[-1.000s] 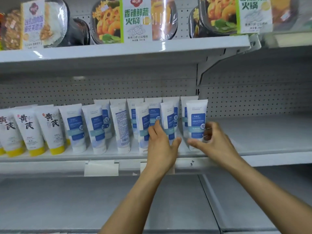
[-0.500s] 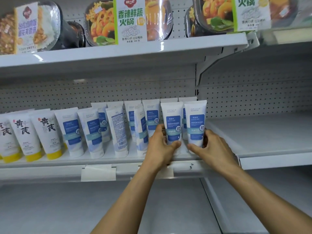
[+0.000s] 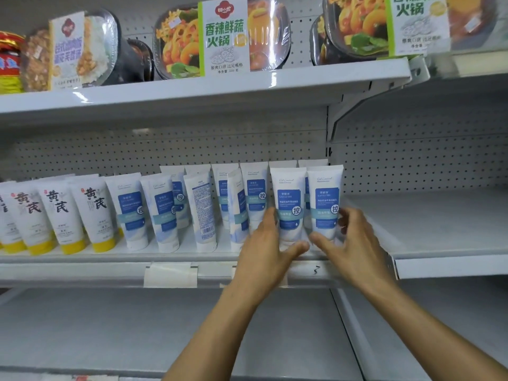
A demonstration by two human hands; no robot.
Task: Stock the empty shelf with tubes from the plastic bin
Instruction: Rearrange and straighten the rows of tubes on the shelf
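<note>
Mid-frame, my left hand (image 3: 268, 243) is gripping the left tube (image 3: 288, 199), right hand (image 3: 354, 243) the right tube (image 3: 325, 196), both standing upright, cap-down.

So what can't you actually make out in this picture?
The plastic bin: outside the head view altogether.
Bottoms of the front tubes: partly covered by the left hand and right hand.
Whether either hand grips: fingers are blurred.
The rear tubes: mostly hidden behind the front row.
Leftmost yellow-capped tube: cut by the left edge.
Small print on tubes: too blurred to read.
</note>
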